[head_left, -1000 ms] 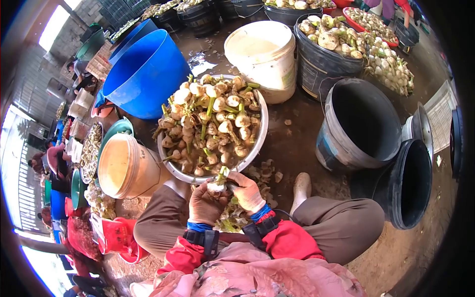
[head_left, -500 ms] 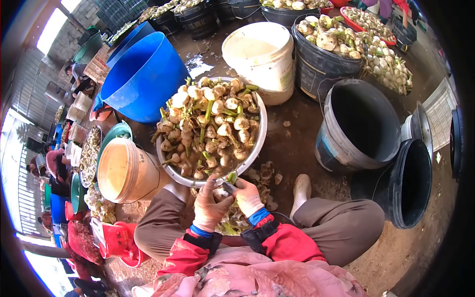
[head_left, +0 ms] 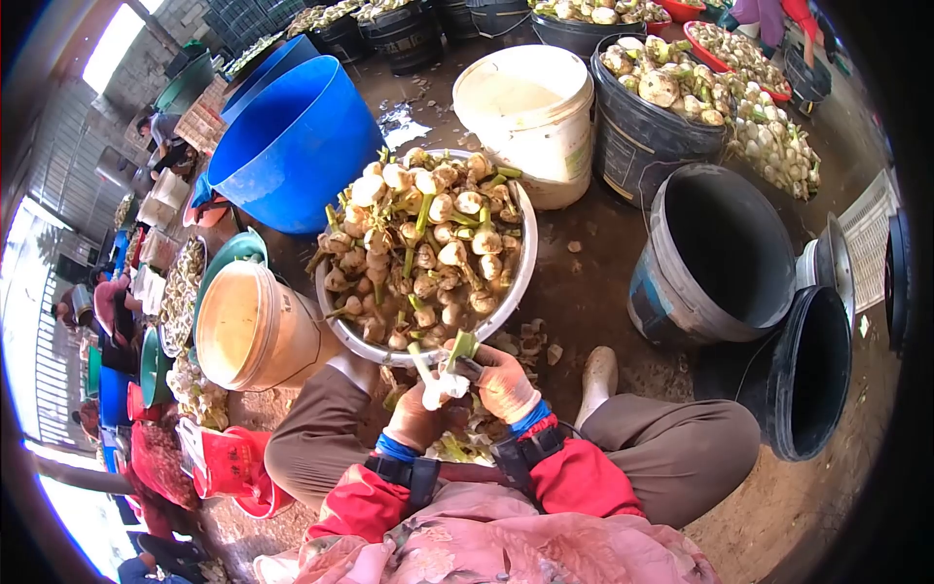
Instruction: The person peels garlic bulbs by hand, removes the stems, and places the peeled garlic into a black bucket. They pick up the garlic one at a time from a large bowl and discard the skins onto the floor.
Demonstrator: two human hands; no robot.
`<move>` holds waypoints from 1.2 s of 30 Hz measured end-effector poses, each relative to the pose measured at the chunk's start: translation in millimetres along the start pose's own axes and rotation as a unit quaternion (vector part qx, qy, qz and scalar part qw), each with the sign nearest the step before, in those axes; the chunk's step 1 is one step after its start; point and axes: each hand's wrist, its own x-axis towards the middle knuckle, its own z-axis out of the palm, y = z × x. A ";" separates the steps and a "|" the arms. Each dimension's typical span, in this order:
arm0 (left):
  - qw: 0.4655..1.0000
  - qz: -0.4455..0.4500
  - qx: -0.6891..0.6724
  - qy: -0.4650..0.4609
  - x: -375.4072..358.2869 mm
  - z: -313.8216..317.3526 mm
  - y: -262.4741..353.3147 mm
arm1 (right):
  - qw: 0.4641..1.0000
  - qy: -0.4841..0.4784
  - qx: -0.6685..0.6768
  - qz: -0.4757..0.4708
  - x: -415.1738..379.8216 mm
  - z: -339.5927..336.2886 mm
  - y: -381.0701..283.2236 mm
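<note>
My left hand [head_left: 414, 420] is closed around a white peeled garlic bulb [head_left: 443, 386] with a pale stem sticking up. My right hand [head_left: 508, 385] is closed close beside it, on a small dark tool [head_left: 468, 369] whose exact kind I cannot make out. A green piece of garlic stalk [head_left: 462, 347] stands up at the right fingertips. Just beyond both hands is a wide pale basin [head_left: 530, 255] heaped with soil-stained garlic bulbs [head_left: 418, 243] with cut green stems. Loose garlic skins [head_left: 465, 440] lie below the hands, between the legs.
Around the basin stand a blue tub [head_left: 292, 146], a white bucket [head_left: 530, 117], a cream bucket [head_left: 248, 326] and a grey bucket [head_left: 652, 302]. A black bucket [head_left: 812, 380] lies tilted at right. Another black bucket [head_left: 632, 146] brims with garlic. Other people sit at far left.
The hands have turned and a white bulb with its stem now shows at the left fingers. The green stalk at the right fingertips stands higher. The whole view has shifted slightly.
</note>
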 end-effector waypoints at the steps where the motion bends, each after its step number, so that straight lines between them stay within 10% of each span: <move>1: 0.942 0.223 0.251 -0.003 26.8 -32.3 -37.9 | 1.000 0.021 -0.021 -0.003 0.8 2.2 0.4; 2: 0.835 0.358 0.410 0.081 45.1 -45.6 -48.1 | 0.998 0.007 -0.051 -0.030 3.0 -3.8 6.0; 4: 0.955 0.184 -0.031 0.232 13.3 -9.9 4.0 | 0.992 0.021 -0.108 -0.060 6.9 -15.9 14.4; 5: 0.954 0.174 -0.024 0.244 4.4 -8.1 18.4 | 0.992 0.021 -0.107 -0.060 4.5 -11.2 10.7; 8: 0.904 0.306 0.276 0.114 12.1 -33.6 17.6 | 0.952 0.058 -0.289 -0.083 1.7 6.6 0.5; 10: 0.947 0.094 0.303 0.044 -4.1 -7.6 46.9 | 0.934 -0.001 -0.337 -0.115 0.9 7.6 3.6; 18: 0.981 0.120 -0.139 0.060 -18.3 10.9 49.3 | 0.847 0.140 -0.512 -0.026 3.1 -10.4 5.7; 23: 0.970 0.182 -0.141 0.082 -5.9 -10.4 48.0 | 0.821 -0.128 -0.548 0.095 -8.8 4.5 2.2; 30: 0.885 0.124 -0.373 0.249 25.8 -84.2 19.6 | 0.946 -0.273 -0.138 0.105 -29.4 29.4 -49.7; 32: 0.879 0.104 -0.382 0.267 25.7 -90.0 11.4 | 0.968 -0.177 -0.156 0.087 -29.1 25.1 -45.5; 34: 0.873 0.079 -0.390 0.282 26.0 -80.1 12.7 | 0.946 -0.124 -0.288 0.088 -16.8 7.4 -22.0; 36: 0.905 0.020 -0.365 0.217 31.2 -59.0 15.2 | 0.725 -0.090 -0.659 0.177 -10.4 12.1 -18.5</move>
